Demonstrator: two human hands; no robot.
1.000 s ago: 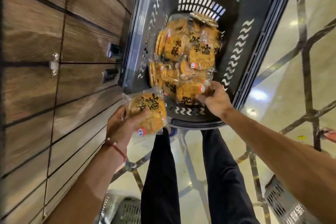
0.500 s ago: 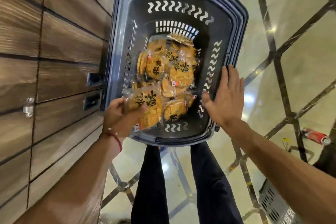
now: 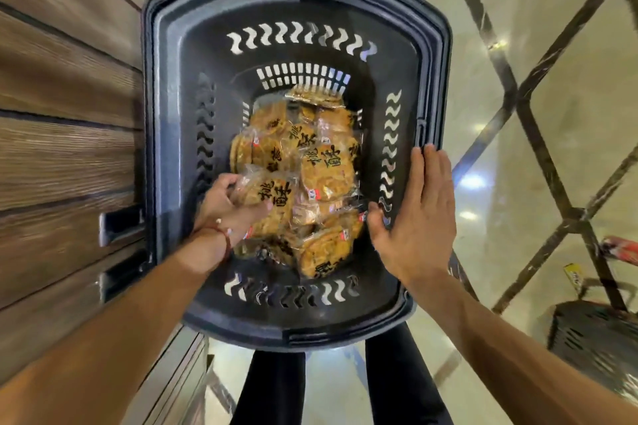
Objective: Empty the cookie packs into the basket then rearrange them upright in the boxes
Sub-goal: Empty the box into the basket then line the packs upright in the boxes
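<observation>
**Inspector:** Head view. State the container and its contents.

**Assistant:** One dark plastic basket (image 3: 207,10) with wavy slots cut in its walls and straight slots at the far end. A heap of cookie packs (image 3: 326,166) lies on its bottom, jumbled and overlapping, none plainly upright.

**Inspector:** Appearance of the packs?

**Assistant:** Clear crinkled wrappers over round golden-brown cookies, large black characters printed across the front, a small red-and-white label near one edge.

**Inspector:** Left hand?

**Assistant:** The left hand (image 3: 224,207) is inside the basket at the near left of the heap. Fingers and thumb are curled round one held pack (image 3: 267,191), its printed face up. A red bracelet (image 3: 226,238) sits at the wrist.

**Inspector:** Right hand?

**Assistant:** The right hand (image 3: 417,214) lies flat on the basket's right rim, fingers straight and together, thumb against the inner wall. It holds nothing.

**Inspector:** Surroundings?

**Assistant:** Wooden panelling (image 3: 69,148) to the left; glossy floor (image 3: 569,114) with dark lattice lines to the right; a second slotted basket (image 3: 593,338) at lower right, cut off by the frame edge.
</observation>
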